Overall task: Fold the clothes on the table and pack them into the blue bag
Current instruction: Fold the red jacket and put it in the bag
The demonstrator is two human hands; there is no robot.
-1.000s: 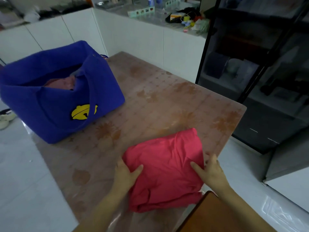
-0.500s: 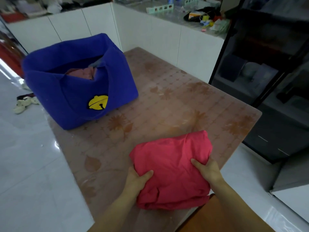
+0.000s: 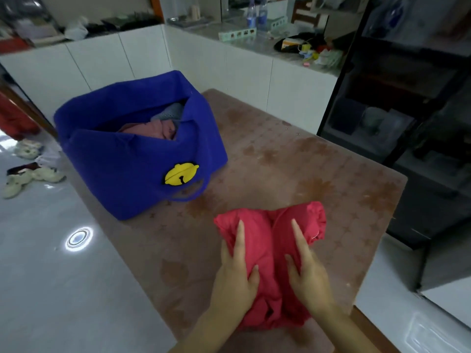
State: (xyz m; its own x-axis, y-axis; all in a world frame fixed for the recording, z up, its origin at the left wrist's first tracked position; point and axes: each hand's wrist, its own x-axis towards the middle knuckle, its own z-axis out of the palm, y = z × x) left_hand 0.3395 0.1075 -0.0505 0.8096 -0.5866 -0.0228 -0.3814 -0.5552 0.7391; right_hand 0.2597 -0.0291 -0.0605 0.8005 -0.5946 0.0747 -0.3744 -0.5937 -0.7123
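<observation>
Currently, the near end of the red garment (image 3: 270, 240) is hidden between the wrists. Whether it rests on the bench (image 3: 318, 169) or is lifted clear of it cannot be told. The left hand (image 3: 235, 273) and right hand (image 3: 307, 273) press it from either side, fingers straight along its top, thumbs sunk in the cloth. The blue bag (image 3: 127, 164) stands open at the far left of the bench, its inside mostly hidden. Count: one red garment, one blue bag, two hands. Two items show in the bag: a pink cloth (image 3: 153, 128) and a grey-blue cloth (image 3: 170, 112).
</observation>
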